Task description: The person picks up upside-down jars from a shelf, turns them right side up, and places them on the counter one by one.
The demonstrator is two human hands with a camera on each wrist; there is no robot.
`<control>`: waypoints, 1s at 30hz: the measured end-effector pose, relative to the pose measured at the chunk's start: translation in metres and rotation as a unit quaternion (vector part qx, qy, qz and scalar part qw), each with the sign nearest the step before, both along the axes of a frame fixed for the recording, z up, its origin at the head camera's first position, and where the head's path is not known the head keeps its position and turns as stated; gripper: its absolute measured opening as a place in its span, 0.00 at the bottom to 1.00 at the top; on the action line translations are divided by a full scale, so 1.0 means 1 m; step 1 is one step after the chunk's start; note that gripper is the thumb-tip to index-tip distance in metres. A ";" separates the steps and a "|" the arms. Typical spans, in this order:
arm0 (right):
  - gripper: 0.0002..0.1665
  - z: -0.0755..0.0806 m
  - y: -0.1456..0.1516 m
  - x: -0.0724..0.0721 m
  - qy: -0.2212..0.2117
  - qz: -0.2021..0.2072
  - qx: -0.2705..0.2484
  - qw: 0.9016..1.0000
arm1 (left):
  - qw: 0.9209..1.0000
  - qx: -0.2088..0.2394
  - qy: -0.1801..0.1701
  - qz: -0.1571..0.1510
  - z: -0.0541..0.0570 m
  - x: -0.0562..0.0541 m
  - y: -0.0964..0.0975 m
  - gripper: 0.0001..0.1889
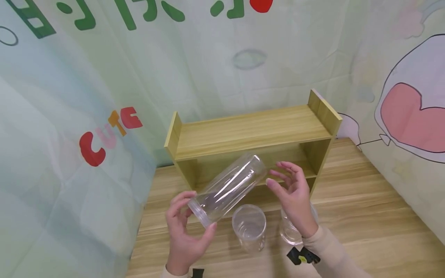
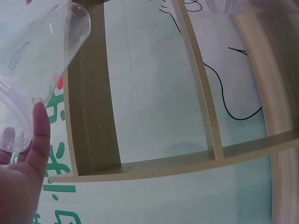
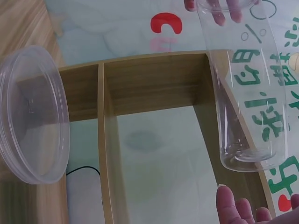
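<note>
A tall clear plastic jar [image 1: 233,185] is held tilted in the air, its base up to the right. My left hand [image 1: 187,227] grips it round the ridged mouth end, thumb on one side and fingers on the other. Beside the base, my right hand [image 1: 292,193] is spread with bent, relaxed fingers; in the right wrist view a gap shows between those fingers and the jar [image 3: 252,112]. Below, a second clear jar [image 1: 249,227] stands on the table. A third clear container [image 1: 291,231] is partly hidden behind my right wrist.
Behind the jars stands a two-level wooden shelf [image 1: 243,127] with raised sides. It rests on a wood-grain table [image 1: 365,216]. Printed cloth [image 1: 208,77] hangs at the back and both sides. In the right wrist view, a round clear rim [image 3: 35,116] is close at the left.
</note>
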State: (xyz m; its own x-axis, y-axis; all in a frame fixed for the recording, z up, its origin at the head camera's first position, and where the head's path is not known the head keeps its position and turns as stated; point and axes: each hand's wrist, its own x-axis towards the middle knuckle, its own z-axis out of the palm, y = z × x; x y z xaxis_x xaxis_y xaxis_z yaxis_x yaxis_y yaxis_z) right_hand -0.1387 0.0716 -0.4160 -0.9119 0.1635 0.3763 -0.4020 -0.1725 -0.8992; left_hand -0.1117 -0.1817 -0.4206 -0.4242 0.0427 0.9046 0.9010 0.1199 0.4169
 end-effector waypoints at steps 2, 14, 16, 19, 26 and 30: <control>0.33 0.001 0.002 -0.001 0.007 -0.002 0.005 1.000 | 1.000 -0.007 0.004 0.004 0.003 -0.001 -0.001 0.38; 0.30 0.007 0.022 -0.011 0.050 -0.013 0.020 0.998 | 0.998 -0.050 -0.016 0.036 0.017 0.001 -0.015 0.40; 0.29 0.009 0.026 -0.012 0.062 -0.011 0.014 0.998 | 0.997 -0.060 -0.020 0.047 0.021 0.003 -0.017 0.40; 0.28 0.013 0.032 -0.014 0.083 -0.001 0.007 0.997 | 0.995 -0.074 -0.023 0.056 0.026 0.005 -0.019 0.39; 0.27 0.024 0.045 -0.018 0.118 0.009 -0.005 0.993 | 0.991 -0.101 -0.029 0.077 0.028 0.003 -0.024 0.38; 0.26 0.027 0.052 -0.021 0.119 0.003 -0.001 0.993 | 0.989 -0.114 -0.037 0.083 0.026 0.002 -0.027 0.38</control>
State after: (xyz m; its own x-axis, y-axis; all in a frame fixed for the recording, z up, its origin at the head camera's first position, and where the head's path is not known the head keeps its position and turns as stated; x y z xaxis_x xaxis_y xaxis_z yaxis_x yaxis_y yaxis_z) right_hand -0.1594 0.1236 -0.3892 -0.7986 0.1590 0.5804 -0.6015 -0.1785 -0.7787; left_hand -0.1095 -0.2089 -0.3943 -0.5066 0.1659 0.8461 0.8294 0.3620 0.4256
